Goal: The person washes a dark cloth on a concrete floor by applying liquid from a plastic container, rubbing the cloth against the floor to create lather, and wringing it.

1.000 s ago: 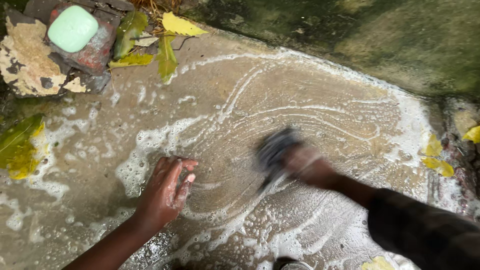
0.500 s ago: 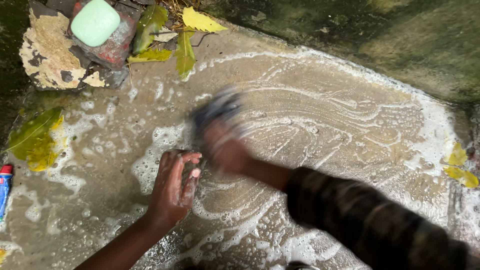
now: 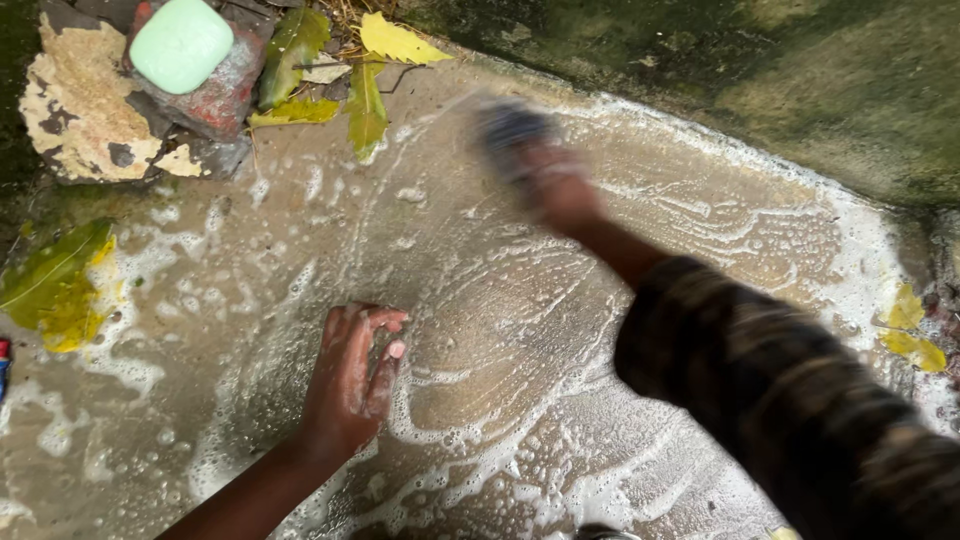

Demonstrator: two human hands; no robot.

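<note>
Right hand, blurred, grips a dark scrubber far on the soapy slab; left hand rests open, flat, near-left.

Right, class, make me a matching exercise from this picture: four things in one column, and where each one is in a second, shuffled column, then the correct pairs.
Things
1. green soap bar
2. left hand
3. right hand
4. dark scrubber

Places
A. pressed flat on the foamy slab
B. far edge of the slab, gripped and blurred
C. on a red brick, top left
D. stretched out, closed on the scrubber

Pairs: 1-C, 2-A, 3-D, 4-B
</note>
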